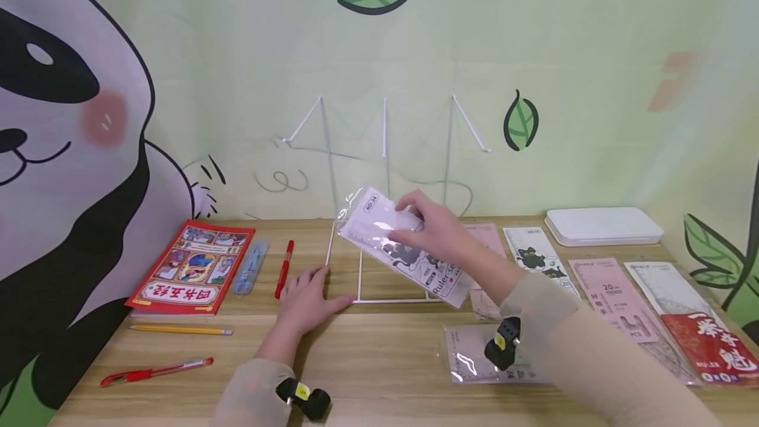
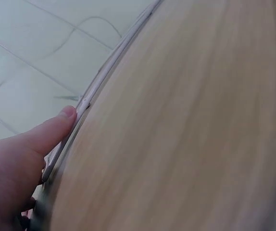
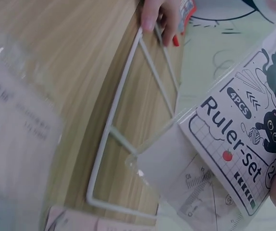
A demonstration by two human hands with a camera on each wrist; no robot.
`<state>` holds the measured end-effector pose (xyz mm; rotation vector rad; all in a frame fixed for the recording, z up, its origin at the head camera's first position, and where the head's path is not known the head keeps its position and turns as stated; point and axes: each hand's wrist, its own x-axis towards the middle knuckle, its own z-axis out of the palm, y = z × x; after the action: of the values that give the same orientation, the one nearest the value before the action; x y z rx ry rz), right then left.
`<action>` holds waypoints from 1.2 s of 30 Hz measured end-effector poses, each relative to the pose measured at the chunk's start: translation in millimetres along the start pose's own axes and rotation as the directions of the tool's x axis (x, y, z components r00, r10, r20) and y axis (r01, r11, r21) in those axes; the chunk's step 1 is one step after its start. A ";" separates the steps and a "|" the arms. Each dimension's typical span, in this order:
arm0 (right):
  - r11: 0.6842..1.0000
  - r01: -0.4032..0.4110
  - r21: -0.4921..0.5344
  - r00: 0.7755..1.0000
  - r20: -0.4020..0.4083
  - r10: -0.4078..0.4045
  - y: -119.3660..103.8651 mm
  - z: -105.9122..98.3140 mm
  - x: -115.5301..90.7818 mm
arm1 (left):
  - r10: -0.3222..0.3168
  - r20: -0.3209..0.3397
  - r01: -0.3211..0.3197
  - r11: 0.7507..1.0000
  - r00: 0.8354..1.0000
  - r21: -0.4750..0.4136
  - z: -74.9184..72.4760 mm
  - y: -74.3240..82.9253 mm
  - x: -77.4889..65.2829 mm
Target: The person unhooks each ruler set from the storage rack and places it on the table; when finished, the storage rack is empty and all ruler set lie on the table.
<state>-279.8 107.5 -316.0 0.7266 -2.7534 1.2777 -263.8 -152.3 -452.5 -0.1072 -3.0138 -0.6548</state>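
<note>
My right hand [image 1: 433, 228] pinches a clear-sleeved ruler set packet [image 1: 370, 223], printed with black cats, and holds it tilted above a white wire rack [image 1: 394, 302]. In the right wrist view, clear rulers show beside the card of the ruler set packet [image 3: 224, 139]. The rack stands against the wall, its uprights rising behind. At the rack's front left corner rests my left hand [image 1: 305, 305], thumb stretched along the front bar. The left wrist view shows the thumb [image 2: 56, 127] touching the white bar [image 2: 94, 86]; the other fingers are mostly hidden there.
Left of the rack lie a red book [image 1: 198, 265], a blue packet [image 1: 252, 267], a red marker [image 1: 285, 270], a yellow pencil [image 1: 180, 330] and a red pen [image 1: 157, 371]. Several ruler packets [image 1: 617, 308] spread to the right. A white case [image 1: 603, 227] sits by the wall.
</note>
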 end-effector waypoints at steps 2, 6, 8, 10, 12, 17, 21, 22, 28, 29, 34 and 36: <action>1.000 -0.002 -0.023 0.999 0.032 0.003 5.5 -2.6 -2.9 | 0.003 0.013 -0.003 1.000 1.000 0.018 -2.5 -0.8 1.0; 0.996 0.011 -0.093 0.996 0.093 -0.002 17.5 -6.3 -7.4 | 0.015 0.041 -0.016 0.999 0.999 0.044 -7.5 -2.1 3.7; 0.991 0.024 -0.131 0.991 0.132 -0.007 22.8 -7.4 -9.3 | 0.021 0.053 -0.024 0.998 0.998 0.050 -9.0 -2.8 5.0; 0.985 0.041 -0.166 0.986 0.168 -0.012 27.3 -7.6 -11.1 | 0.028 0.065 -0.032 0.998 0.997 0.053 -10.7 -3.1 5.3; 0.980 0.066 -0.187 0.977 0.210 -0.026 31.3 -6.8 -12.5 | 0.040 0.074 -0.044 0.997 0.997 0.056 -12.5 -3.8 5.6; 0.972 0.116 -0.206 0.942 0.334 -0.041 37.5 0.3 -17.1 | 0.065 0.107 -0.070 0.997 0.992 0.044 -19.6 -6.2 7.0; 0.971 0.128 -0.204 0.901 0.432 -0.029 38.6 11.0 -21.9 | 0.090 0.146 -0.096 0.995 0.985 0.034 -25.3 -9.1 9.9; 0.970 0.134 -0.204 0.893 0.450 -0.028 38.6 14.3 -22.9 | 0.099 0.154 -0.105 0.994 0.983 0.032 -26.6 -9.9 10.6; 0.956 0.183 -0.227 0.853 0.520 -0.040 37.9 39.1 -24.9 | 0.137 0.203 -0.144 0.989 0.970 0.019 -31.4 -16.1 15.8; 0.955 0.191 -0.229 0.847 0.530 -0.042 36.9 43.3 -24.7 | 0.142 0.209 -0.149 0.989 0.968 0.020 -31.9 -17.2 16.3; 0.948 0.223 -0.228 0.816 0.576 -0.054 29.2 63.0 -22.8 | 0.160 0.221 -0.171 0.985 0.962 0.030 -35.1 -19.4 18.0; 0.945 0.237 -0.224 0.804 0.591 -0.062 26.2 71.1 -21.4 | 0.159 0.227 -0.169 0.985 0.961 0.027 -36.1 -19.2 18.4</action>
<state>-259.5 78.9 -386.5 1.4770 -3.1319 0.6652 -282.3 -183.7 -426.4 -0.4531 -3.1832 -0.5947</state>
